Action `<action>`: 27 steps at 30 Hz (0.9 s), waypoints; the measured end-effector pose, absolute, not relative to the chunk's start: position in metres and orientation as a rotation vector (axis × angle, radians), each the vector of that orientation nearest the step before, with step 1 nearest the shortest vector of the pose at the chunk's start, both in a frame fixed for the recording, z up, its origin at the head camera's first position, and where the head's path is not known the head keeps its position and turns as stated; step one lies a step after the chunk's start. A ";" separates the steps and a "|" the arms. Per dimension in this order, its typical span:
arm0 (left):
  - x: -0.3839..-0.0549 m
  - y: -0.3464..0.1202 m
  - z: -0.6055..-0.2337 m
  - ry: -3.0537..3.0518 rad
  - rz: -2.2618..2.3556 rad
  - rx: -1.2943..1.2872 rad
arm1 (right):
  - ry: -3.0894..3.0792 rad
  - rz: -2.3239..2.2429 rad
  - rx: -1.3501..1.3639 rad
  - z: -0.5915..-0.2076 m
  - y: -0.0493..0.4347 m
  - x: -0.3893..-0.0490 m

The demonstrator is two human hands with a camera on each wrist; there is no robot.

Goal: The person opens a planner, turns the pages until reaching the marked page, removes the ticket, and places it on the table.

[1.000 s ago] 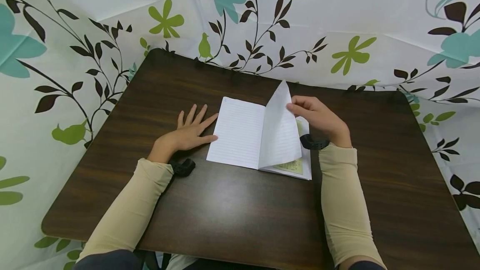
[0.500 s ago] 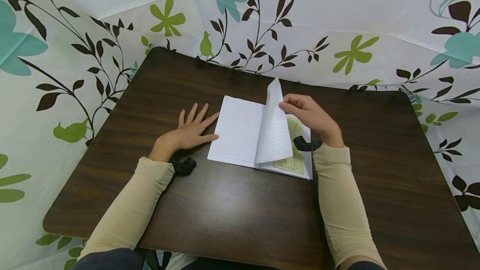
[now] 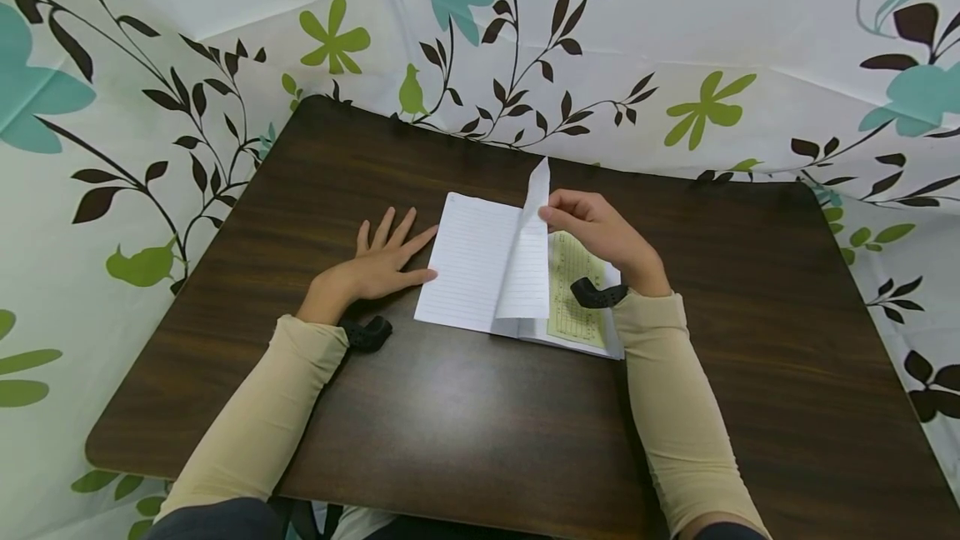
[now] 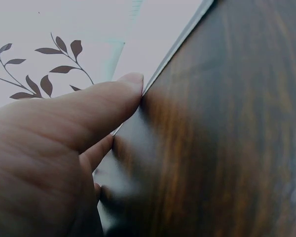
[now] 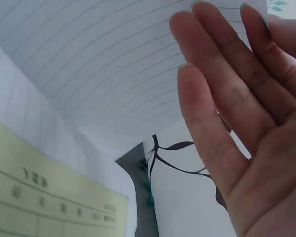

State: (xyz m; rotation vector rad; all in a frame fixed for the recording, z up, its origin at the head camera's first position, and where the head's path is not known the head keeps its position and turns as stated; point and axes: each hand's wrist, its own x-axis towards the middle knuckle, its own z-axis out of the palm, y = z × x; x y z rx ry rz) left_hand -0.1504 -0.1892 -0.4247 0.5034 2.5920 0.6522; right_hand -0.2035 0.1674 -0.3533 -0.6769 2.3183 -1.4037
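Has bared more of the yellow printed slip [image 3: 576, 294], right of centre, by drawing the lined leaf [image 3: 529, 273] leftward since a second ago; judged about midway through turning. Rests the left hand [image 3: 367, 273], left of centre, with fingers spread and thumb against the mid-frame open notebook [image 3: 468, 265]. Pinches the leaf's outer edge between thumb and finger of the right hand [image 3: 603, 232].

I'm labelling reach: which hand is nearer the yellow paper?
Right. The right hand is raised by the yellow paper; the left hand is farther, at the left edge of the notebook.
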 end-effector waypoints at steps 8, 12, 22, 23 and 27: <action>-0.148 -0.191 -0.426 2.606 0.640 0.506 | 2.299 -1.352 -0.718 -0.360 0.149 -0.201; -0.146 -0.190 -0.425 2.605 0.647 0.504 | 2.311 -1.321 -0.735 -0.368 0.137 -0.200; -0.147 -0.188 -0.421 2.583 0.670 0.497 | 2.402 -1.243 -0.737 -0.385 0.110 -0.195; -0.147 -0.188 -0.421 2.583 0.669 0.496 | 2.403 -1.233 -0.736 -0.387 0.107 -0.195; -0.147 -0.188 -0.421 2.583 0.654 0.493 | 2.398 -1.206 -0.737 -0.395 0.096 -0.192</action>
